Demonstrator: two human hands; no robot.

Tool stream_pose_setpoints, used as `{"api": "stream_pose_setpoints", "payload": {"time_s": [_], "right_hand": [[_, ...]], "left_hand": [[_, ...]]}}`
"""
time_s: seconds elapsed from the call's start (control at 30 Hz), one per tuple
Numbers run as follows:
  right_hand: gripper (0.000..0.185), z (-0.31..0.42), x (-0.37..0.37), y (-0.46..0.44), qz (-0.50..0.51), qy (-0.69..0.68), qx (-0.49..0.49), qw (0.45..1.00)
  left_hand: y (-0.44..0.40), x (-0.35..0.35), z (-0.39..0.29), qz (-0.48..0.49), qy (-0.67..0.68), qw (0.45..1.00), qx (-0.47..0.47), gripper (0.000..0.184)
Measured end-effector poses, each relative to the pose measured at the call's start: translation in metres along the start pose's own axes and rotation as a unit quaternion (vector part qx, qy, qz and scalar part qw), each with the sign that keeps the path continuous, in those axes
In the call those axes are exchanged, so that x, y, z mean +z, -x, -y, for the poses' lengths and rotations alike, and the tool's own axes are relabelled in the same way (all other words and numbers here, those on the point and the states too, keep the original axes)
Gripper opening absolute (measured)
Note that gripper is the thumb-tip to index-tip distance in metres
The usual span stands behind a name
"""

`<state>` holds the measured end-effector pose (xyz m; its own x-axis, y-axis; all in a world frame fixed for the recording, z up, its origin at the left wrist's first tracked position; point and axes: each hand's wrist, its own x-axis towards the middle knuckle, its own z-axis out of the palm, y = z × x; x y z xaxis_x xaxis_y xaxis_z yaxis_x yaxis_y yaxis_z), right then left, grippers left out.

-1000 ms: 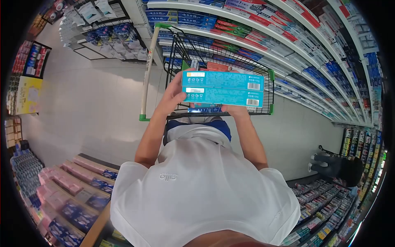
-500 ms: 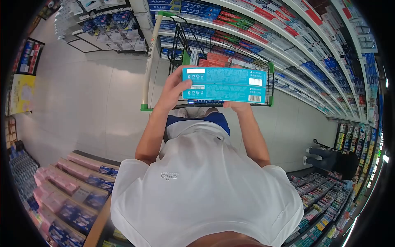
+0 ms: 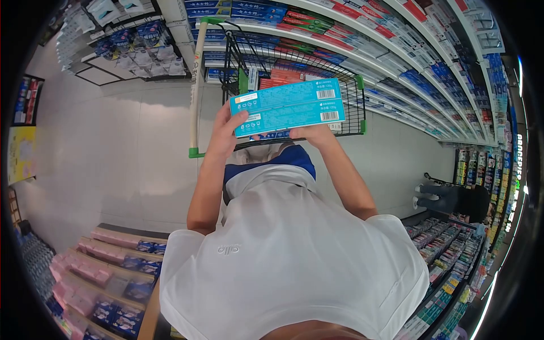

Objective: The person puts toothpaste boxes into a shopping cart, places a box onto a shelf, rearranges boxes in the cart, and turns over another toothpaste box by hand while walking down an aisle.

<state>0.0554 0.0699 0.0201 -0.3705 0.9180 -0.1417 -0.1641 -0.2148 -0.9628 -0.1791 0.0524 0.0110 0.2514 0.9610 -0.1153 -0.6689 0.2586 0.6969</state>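
Two teal boxes (image 3: 288,107), stacked edge to edge with printed text and barcodes facing me, are held over the shopping cart (image 3: 361,107). My left hand (image 3: 225,129) grips their left end, with the thumb lying on the front face. Under the right part of the lower box is my right hand (image 3: 311,133), its other fingers hidden behind the boxes. The pair tilts up towards the right. Orange-red boxes (image 3: 286,75) lie in the cart behind them, and a blue box (image 3: 277,135) shows just below.
Shelves of toothpaste boxes (image 3: 317,25) run along the top and right. At lower left stands a display with pink packs (image 3: 85,260). A person (image 3: 447,199) in dark clothes is at the far right, beside another cart. Hanging packs (image 3: 139,45) are at upper left.
The teal boxes have moved left and slightly up with both hands, and their right end has tilted upwards. The cart and shelves appear further left in the view.
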Motion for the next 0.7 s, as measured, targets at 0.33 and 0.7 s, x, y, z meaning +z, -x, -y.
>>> {"api": "stream_pose_setpoints", "payload": {"time_s": [0.33, 0.7], "right_hand": [[0.077, 0.004, -0.011, -0.003, 0.076, -0.132, -0.011, 0.988], [0.061, -0.041, -0.052, 0.038, -0.095, -0.155, 0.052, 0.982]], "left_hand": [[0.001, -0.02, 0.013, -0.045, -0.048, 0.997, 0.047, 0.046], [0.008, -0.031, 0.05, -0.002, -0.22, 0.975, -0.004, 0.051]]}}
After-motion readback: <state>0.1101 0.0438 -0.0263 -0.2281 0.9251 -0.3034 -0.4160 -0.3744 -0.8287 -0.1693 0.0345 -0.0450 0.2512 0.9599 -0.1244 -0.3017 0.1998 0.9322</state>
